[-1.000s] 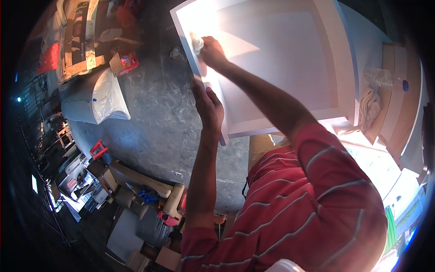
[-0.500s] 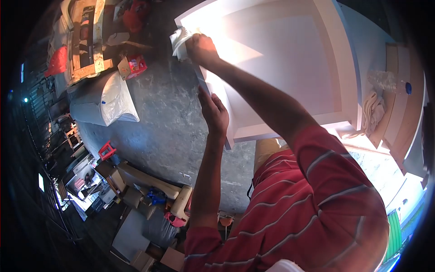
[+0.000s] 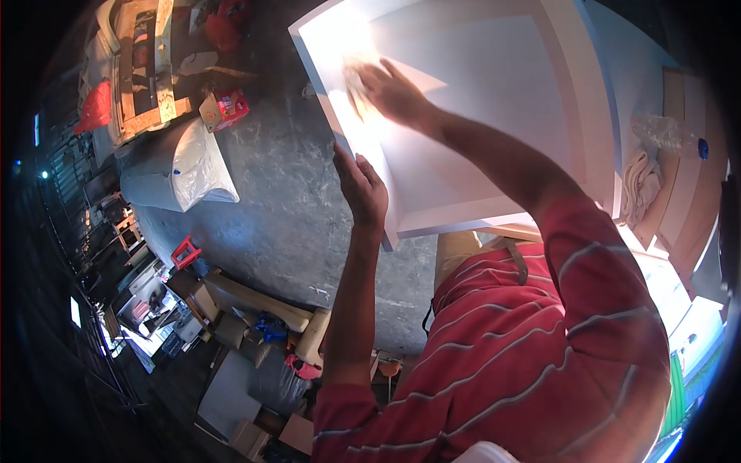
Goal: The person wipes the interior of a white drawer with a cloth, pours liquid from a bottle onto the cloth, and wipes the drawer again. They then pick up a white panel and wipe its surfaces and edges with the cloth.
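- Grey concrete floor (image 3: 285, 193) is filling the left half of the head view, mottled, with clutter along its far edges.
- White recessed panel (image 3: 478, 100) is lying flat at the top of the view, raised frame around a sunken centre; sunlight is glaring off its left part.
- Person in a red striped shirt (image 3: 525, 363) is leaning over the panel, both bare arms reaching forward.
- White sack (image 3: 174, 166) is resting on the floor left of the panel, well apart from it.
- Wooden frame (image 3: 143, 62) is sitting at upper left, with a small red box (image 3: 231, 106) just beside it.
- Cream cloth (image 3: 639, 185) is bunched off the panel's right edge, near a clear plastic bottle (image 3: 664, 135) with a blue cap.
- Right hand (image 3: 394, 92) is pressing flat on the panel's left frame, fingers spread; a pale pad (image 3: 356, 85) is showing under the fingertips, too washed out by glare to identify.
- Left hand (image 3: 359, 193) is gripping the panel's near left edge, fingers curled over the rim.
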`<state>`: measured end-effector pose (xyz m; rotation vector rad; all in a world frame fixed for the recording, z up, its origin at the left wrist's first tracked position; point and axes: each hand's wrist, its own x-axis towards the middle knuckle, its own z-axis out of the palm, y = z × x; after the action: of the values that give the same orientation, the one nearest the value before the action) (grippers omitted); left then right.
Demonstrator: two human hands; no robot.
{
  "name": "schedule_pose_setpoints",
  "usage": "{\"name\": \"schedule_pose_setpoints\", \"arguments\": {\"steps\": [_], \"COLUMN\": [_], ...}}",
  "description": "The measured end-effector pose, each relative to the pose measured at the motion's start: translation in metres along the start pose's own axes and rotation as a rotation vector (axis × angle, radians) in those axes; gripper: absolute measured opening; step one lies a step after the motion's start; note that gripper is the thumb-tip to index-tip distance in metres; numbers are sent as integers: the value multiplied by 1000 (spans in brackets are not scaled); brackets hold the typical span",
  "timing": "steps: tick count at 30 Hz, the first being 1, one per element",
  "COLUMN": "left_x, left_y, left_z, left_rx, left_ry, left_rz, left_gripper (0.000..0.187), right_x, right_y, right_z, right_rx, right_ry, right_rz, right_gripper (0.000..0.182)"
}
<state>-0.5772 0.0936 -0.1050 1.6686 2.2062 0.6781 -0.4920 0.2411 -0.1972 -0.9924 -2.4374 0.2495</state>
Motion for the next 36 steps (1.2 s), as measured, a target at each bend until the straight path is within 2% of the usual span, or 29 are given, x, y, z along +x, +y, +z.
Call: {"name": "schedule_pose_setpoints", "arguments": {"steps": [1, 3, 6, 7, 9, 11, 14, 15, 16, 17, 18, 19, 21, 23, 25, 28, 30, 31, 33, 35, 36], "left_x": [0, -1, 2, 0, -5, 3, -2, -1, -2, -4, -3, -2, -2, -1, 2, 0, -1, 0, 3, 2, 2], "left_y": [1, 2, 2, 0, -3, -5, -6, -5, -4, -3, -1, 0, 0, -5, 1, -1, -3, -2, -2, 0, 3], "left_z": [-1, -2, -2, -1, 0, 3, 3, 4, 3, 2, 2, 2, 1, 6, 3, 3, 4, 4, 6, 4, 1], "left_rx": [-30, 0, 15, 4, 24, 46, 15, 12, 12, 10, -15, -40, -34, -9, -51, -85, -86, -85, -92, -78, -87], "left_ry": [-17, -9, 7, 8, 22, 44, 58, 59, 58, 66, 52, 36, 36, 78, 64, 64, 75, 81, 83, 88, 37], "left_rz": [-33, -20, -5, -7, 16, 50, 43, 30, 12, -1, -9, -15, -31, 23, 9, 5, 17, 21, 16, 18, -41], "left_gripper": [48, 48, 47, 48, 48, 48, 47, 47, 47, 47, 46, 45, 45, 45, 45, 45, 44, 44, 44, 45, 45], "right_x": [21, 54, 77, 76, 68, 73, 60, 47, 45, 41, 29, 34, 44, 41, 65, 68, 43, 24, -14, -47, -67], "right_y": [3, 9, 18, 23, 31, 40, 56, 64, 73, 72, 93, 96, 89, 100, 34, 4, 0, -4, -16, -40, -51], "right_z": [-17, -12, -8, -5, -2, -8, -30, -21, -47, -76, -60, -74, -43, 73, 38, 15, -12, -20, -29, -36, -46], "right_rx": [-160, -172, -69, -73, -154, -163, -170, -24, -379, 95, -242, -246, -110, -195, -9, -33, -176, -179, -35, 4, 107], "right_ry": [-231, -250, -332, -334, -206, -276, -364, -27, -389, -255, -401, -528, -293, -24, -230, -294, 33, 22, -212, -530, -486], "right_rz": [-3, 123, 145, 141, 27, 26, 149, 288, 280, 612, 580, 631, 790, 576, 444, 385, 99, 101, -42, -105, -152], "right_gripper": [26, 21, 25, 25, 27, 29, 34, 33, 28, 41, 45, 49, 46, 44, 43, 37, 21, 21, 15, 24, 13]}}
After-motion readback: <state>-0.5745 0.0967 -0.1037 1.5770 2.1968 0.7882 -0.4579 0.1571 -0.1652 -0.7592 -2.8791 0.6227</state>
